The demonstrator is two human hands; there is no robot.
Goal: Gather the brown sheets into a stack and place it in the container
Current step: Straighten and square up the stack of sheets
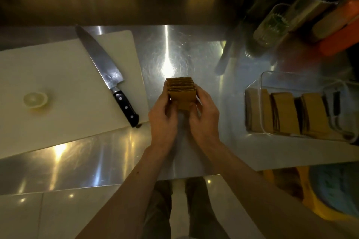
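A stack of brown sheets [182, 91] stands on edge above the middle of the steel counter, its top edges fanned slightly apart. My left hand [162, 120] grips its left side and my right hand [204, 116] grips its right side, thumbs toward me. At the right, a clear plastic container [258, 83] holds several more brown sheets [285, 114] leaning upright in rows. The container sits well to the right of my hands.
A white cutting board [58, 87] lies at the left with a large black-handled knife [108, 77] across its right edge and a pale lemon half [35, 100]. Bottles, a metal cup and orange items [291, 15] crowd the back right. The counter's front edge [194, 175] is near my forearms.
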